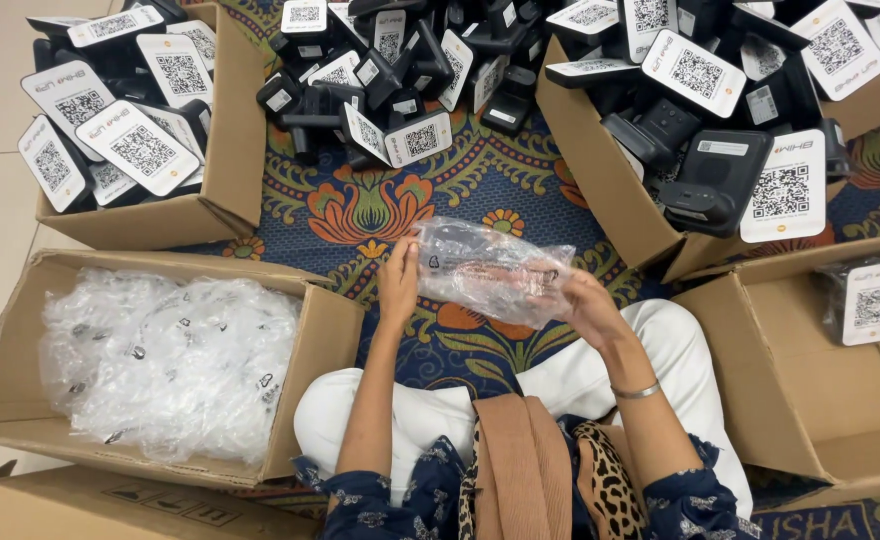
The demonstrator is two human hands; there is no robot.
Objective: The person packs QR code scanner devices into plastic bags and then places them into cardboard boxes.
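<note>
Both my hands hold a clear plastic bubble bag (485, 268) over my lap; a dark shape shows dimly through it. My left hand (398, 282) grips the bag's left end, fingers curled on its edge. On the bag's right end is my right hand (582, 303), partly tucked under or into the plastic, with a metal bangle on that wrist. I sit cross-legged in white trousers on a patterned blue and orange carpet (400, 205).
A cardboard box (312, 360) full of empty clear bags lies at my left. Boxes at upper left (230, 150) and upper right (600, 170) hold black devices with white code cards. A loose pile of the same devices (400, 70) lies ahead. Another box (760, 360) sits at right.
</note>
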